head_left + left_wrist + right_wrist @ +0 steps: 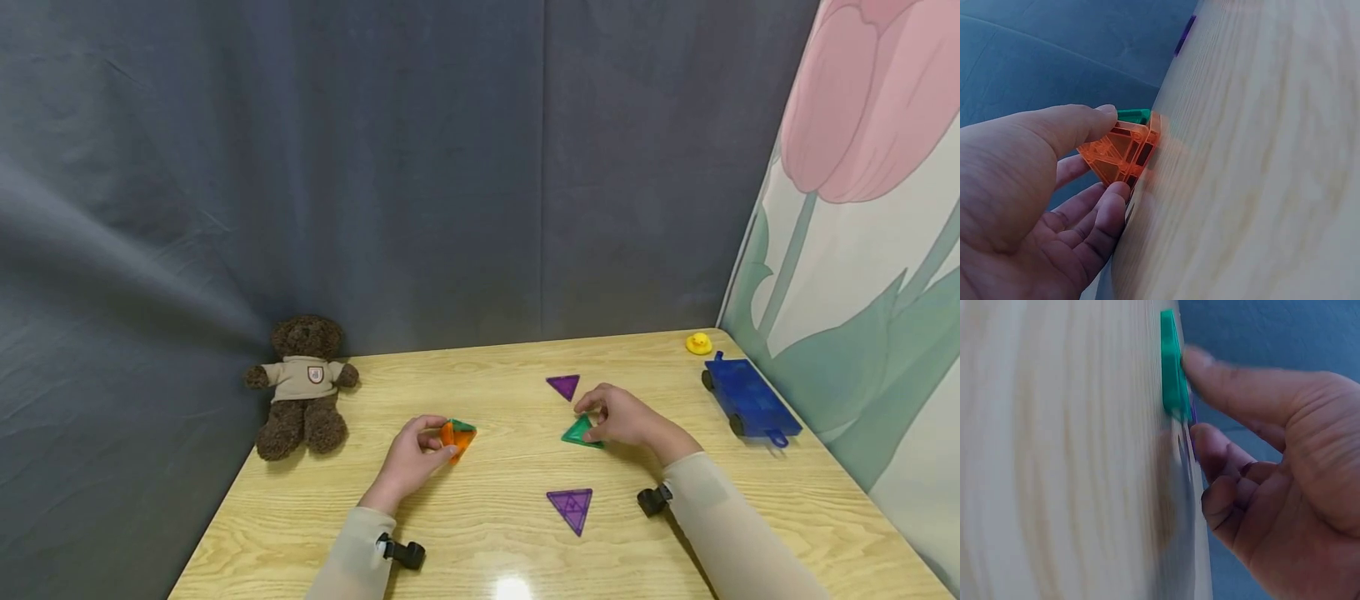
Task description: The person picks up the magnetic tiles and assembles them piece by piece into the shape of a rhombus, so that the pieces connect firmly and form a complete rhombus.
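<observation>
My left hand [411,460] holds a small built shape of orange triangular magnetic tiles [1124,150] between thumb and fingers, low over the wooden table. A green triangular tile [1134,116] forms another side of that shape. To the right, my right hand [621,417] has its thumb and fingers about a single green triangular tile [577,431], which lies on or just above the table. In the right wrist view the thumb touches that green tile [1172,369], and the curled fingers are near its lower end.
Two purple triangular tiles lie on the table [300,533]: a smaller-looking tile [564,387] behind and a patterned tile [572,509] in front. A brown teddy bear [303,387] sits at the left. At the right are a blue wheeled toy base [750,398] and a yellow duck [699,343].
</observation>
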Demonstrator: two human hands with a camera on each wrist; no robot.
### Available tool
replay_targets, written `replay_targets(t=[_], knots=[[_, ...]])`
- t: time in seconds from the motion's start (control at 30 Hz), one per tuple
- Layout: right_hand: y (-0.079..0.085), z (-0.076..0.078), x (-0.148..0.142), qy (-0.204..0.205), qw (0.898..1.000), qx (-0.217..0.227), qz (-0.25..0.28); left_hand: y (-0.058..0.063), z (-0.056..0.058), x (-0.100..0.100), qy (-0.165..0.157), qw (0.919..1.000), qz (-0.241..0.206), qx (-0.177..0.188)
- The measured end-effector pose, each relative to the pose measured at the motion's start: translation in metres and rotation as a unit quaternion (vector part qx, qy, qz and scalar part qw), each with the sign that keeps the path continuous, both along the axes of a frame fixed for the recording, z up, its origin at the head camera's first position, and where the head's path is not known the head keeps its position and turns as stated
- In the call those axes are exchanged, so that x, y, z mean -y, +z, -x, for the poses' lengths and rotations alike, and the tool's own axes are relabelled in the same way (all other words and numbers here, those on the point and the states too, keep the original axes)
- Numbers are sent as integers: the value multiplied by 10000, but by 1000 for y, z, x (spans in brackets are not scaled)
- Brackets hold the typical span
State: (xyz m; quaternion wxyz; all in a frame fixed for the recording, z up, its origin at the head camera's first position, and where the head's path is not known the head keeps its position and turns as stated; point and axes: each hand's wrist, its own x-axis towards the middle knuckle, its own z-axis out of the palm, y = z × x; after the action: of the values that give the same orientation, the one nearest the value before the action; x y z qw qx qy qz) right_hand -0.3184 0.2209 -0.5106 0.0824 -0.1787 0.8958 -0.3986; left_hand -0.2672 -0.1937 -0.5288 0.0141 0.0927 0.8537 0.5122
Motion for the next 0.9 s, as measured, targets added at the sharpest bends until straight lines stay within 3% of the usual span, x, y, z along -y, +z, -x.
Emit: replay_targets(t=[0.47, 0.9], knots=[[-7, 3, -12, 217, 9996, 149, -29, 1, -4, 2, 72, 9999, -40, 88], [-13, 9, -20, 177, 9985, 231, 471, -1, -3, 3, 32, 10000, -38, -1]])
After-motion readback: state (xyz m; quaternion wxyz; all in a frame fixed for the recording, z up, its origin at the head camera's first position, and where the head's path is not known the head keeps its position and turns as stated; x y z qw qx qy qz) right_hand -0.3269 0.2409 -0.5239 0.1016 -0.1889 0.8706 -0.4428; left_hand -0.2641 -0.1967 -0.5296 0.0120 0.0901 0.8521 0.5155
